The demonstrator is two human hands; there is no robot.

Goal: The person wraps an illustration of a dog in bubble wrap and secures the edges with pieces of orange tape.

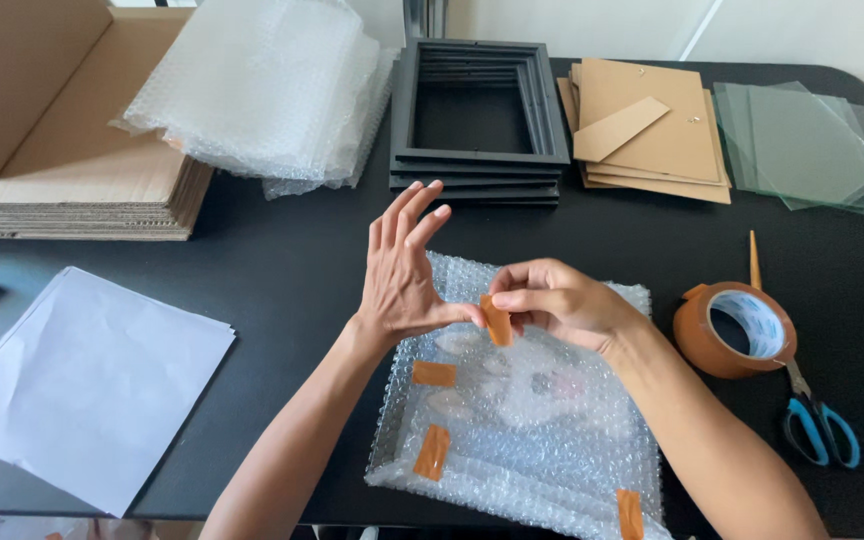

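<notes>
Strip of brown tape (496, 321), short and a bit curled, is pinched between both hands right above a bubble-wrapped parcel (522, 420) that lies flat on the black surface (292, 270). The left hand (402, 275) has its grip on the strip's left edge with just the thumb tip, other fingers spread and pointing up, while the right hand (562, 300) is clenched around the strip's right side with thumb and curled fingers. So the tape sits right between the two grips, hovering just over the parcel's upper edge. The parcel is a flat rectangle, already with three brown tape pieces stuck on it. Just to the right of the parcel sits a roll of brown tape (737, 328), with blue-handled scissors (817, 420) beside it. Further back: a stack of black frames (477, 120), cardboard backing boards (652, 130), glass panes (812, 150), folded bubble wrap (262, 90), and white paper sheets (82, 380) on the left.
</notes>
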